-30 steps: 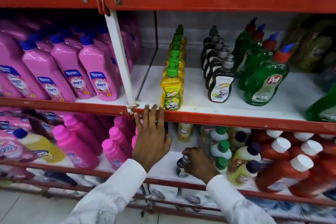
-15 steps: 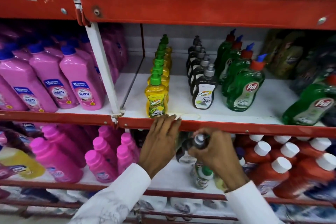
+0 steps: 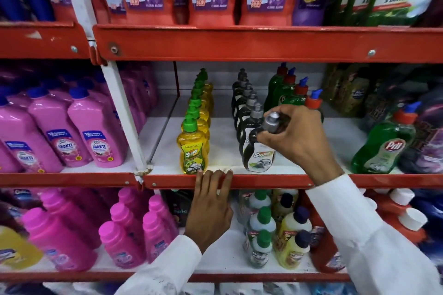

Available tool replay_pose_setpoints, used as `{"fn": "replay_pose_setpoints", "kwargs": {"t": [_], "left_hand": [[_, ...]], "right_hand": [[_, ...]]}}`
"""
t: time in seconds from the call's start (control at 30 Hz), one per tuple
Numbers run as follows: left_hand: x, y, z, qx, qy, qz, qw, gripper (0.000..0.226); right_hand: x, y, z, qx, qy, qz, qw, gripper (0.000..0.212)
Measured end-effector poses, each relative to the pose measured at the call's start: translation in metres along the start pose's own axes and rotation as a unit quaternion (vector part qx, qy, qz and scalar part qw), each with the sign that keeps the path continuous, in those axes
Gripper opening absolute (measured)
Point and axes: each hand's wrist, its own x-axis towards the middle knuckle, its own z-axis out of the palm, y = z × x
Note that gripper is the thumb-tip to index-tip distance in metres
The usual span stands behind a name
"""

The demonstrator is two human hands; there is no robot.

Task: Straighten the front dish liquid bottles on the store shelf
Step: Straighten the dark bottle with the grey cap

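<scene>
Resting flat and open, the left hand (image 3: 211,208) has its fingertips on the red shelf lip (image 3: 263,181) below the yellow bottle (image 3: 192,151). Rightward, the right hand (image 3: 297,137) grips the black bottle (image 3: 257,153) by its neck, tilted at its row's front. Next it likely needs setting upright, label outward.

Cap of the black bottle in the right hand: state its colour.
Silver-grey cap, clearest in the head view.
</scene>
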Motion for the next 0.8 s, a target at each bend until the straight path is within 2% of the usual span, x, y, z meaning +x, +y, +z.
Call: {"fn": "replay_pose_setpoints", "kwargs": {"t": [0.17,0.33,0.5,0.53,0.6,0.7,0.73,0.8], "left_hand": [[0.000,0.005,-0.001,0.002,0.001,-0.015,1.000,0.072],[0.008,0.025,-0.001,0.006,0.019,-0.070,0.997,0.063],[0.014,0.042,0.008,0.011,0.015,-0.056,0.998,0.064],[0.014,0.043,0.009,0.014,0.016,-0.055,0.998,0.065],[0.016,0.047,0.013,0.026,0.019,-0.051,0.998,0.068],[0.018,0.051,0.019,0.049,0.035,-0.050,0.997,0.069],[0.019,0.053,0.021,0.053,0.040,-0.050,0.997,0.068],[0.021,0.055,0.023,0.061,0.046,-0.057,0.995,0.068]], "right_hand": [[0.018,0.009,0.023,-0.031,-0.053,0.019,0.998,0.035],[0.026,0.017,0.033,-0.017,-0.049,0.023,0.998,0.036],[0.011,0.034,0.029,-0.009,-0.027,-0.006,1.000,0.051],[0.004,0.044,0.027,-0.005,-0.002,-0.008,1.000,0.053],[-0.015,0.071,0.024,0.022,0.104,-0.006,0.994,0.047],[-0.045,0.113,0.024,0.086,0.320,0.018,0.943,0.036],[-0.051,0.126,0.023,0.094,0.376,0.041,0.921,0.040],[-0.050,0.147,0.018,0.098,0.434,0.092,0.891,0.058]]}}
